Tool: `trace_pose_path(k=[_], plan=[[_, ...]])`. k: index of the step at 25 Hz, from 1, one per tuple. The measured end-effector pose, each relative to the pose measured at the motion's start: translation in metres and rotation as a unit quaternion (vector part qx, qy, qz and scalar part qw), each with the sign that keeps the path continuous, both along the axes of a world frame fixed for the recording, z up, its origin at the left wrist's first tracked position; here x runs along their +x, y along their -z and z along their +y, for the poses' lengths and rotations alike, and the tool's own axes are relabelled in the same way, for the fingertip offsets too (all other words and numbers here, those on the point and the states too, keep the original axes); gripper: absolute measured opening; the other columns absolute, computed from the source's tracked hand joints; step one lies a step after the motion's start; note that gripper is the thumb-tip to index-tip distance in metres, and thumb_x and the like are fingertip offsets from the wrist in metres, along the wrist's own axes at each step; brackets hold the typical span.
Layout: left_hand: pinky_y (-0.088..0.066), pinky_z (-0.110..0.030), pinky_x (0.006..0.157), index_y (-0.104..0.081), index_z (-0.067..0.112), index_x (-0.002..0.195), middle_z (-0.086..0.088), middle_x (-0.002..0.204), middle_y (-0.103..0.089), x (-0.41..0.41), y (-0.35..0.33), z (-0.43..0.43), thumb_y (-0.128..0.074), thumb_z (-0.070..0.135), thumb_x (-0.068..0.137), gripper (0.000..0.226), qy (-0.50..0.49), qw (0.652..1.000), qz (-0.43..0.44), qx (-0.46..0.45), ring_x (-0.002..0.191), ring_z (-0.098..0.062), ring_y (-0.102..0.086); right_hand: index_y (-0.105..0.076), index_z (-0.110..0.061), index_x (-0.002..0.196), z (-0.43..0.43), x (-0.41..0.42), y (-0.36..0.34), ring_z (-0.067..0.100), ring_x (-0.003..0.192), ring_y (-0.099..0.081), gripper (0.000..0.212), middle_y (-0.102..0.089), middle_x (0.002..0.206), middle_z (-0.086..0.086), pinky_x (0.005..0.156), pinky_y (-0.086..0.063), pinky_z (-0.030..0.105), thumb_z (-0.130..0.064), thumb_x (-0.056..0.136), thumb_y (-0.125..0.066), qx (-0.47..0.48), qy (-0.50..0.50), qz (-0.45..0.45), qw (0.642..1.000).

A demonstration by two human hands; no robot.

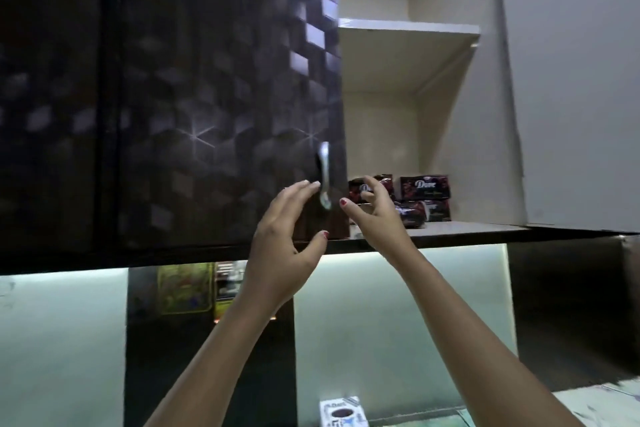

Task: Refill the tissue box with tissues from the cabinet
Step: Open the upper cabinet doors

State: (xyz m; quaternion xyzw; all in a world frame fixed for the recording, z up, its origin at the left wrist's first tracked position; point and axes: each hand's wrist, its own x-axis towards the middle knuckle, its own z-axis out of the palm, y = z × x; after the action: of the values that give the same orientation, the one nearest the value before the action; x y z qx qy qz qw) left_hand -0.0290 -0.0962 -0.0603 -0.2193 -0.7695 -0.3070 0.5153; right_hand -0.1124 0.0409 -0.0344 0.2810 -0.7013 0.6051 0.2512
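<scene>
The overhead cabinet (450,229) has its right side standing open, and several dark tissue packs (425,188) lie stacked on the bottom shelf. My right hand (375,215) reaches up in front of the leftmost pack, fingers curled and apart, holding nothing. My left hand (282,239) is raised before the dark patterned door (225,97), its fingertips just short of the silver handle (324,180), fingers spread. A white tissue box (343,412) with a dark oval opening stands on the counter far below.
An upper white shelf (408,28) holds nothing visible. The open door panel (571,80) hangs at the right. A lit pale backsplash (398,305) runs under the cabinet, with a yellow-green package (185,288) in a dark niche at the left.
</scene>
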Motion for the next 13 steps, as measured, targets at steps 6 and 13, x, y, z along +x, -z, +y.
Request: trace_pose_path(k=[6,13], plan=[[-0.021,-0.040,0.114,-0.017,0.056,0.129,0.044,0.128,-0.019,0.020,-0.007,-0.033,-0.054,0.031,0.076,0.069,-0.013,0.998,-0.003,-0.067,0.132,0.006,-0.017,-0.058,-0.005,0.114,-0.040,-0.047,0.003,0.032,0.107,-0.060,0.026,-0.065,0.112,0.019,0.093,-0.049,0.042,-0.012,0.092,-0.045,-0.076,-0.019,-0.059,0.995],[-0.028,-0.015,0.110,-0.031,0.037,0.133,0.025,0.135,-0.034,0.038,0.005,-0.019,-0.058,0.028,0.077,0.063,0.096,0.994,0.014,0.047,0.128,0.012,-0.028,-0.067,-0.022,0.107,-0.024,0.062,0.024,0.015,0.092,-0.067,0.028,-0.073,0.099,0.002,0.088,-0.051,0.035,-0.013,0.081,-0.064,-0.139,0.064,0.086,0.984]])
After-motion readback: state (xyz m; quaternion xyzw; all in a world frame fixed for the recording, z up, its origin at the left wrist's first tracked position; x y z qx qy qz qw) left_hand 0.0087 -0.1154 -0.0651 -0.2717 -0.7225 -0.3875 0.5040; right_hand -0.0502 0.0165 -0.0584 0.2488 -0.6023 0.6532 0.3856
